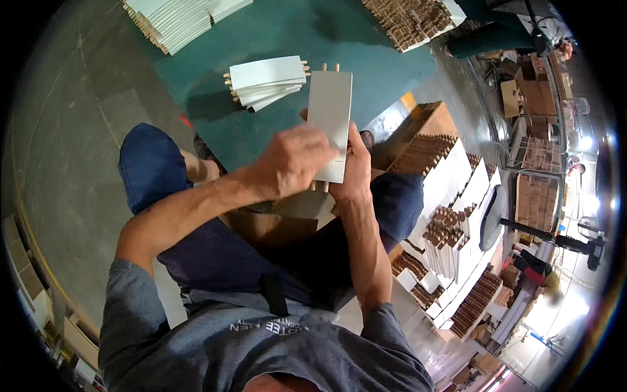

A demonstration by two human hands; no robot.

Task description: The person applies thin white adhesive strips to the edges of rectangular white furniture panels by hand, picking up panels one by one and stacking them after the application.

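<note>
The right hand [353, 164] is closed on a flat, pale grey-white rectangular panel with round wooden pegs [331, 104], near the centre of the frame. Its thumb lies along the panel's right edge, its palm sits by the lower right corner, and a fingertip shows past the left edge, so the fingers seem to pass underneath. The left hand [297, 155] is blurred, its fingers curled over the panel's lower left part; I cannot tell whether it touches the face or pinches something small.

From the right hand's grip the panel reaches up the frame, its long axis nearly upright with the top leaning slightly right. Two pegs stick out at the top end and two at the bottom. Both hands are at the lower half; the upper end is free of them.

Just left of that upper end, a short, fanned stack of white pegged panels [266, 73] lies on a green tabletop [339, 39], its long axis running roughly across the frame. Larger piles stand at the upper left [186, 26] and upper right [411, 23]. Below the hands, an open brown cardboard box [277, 227] sits between the knees.
</note>
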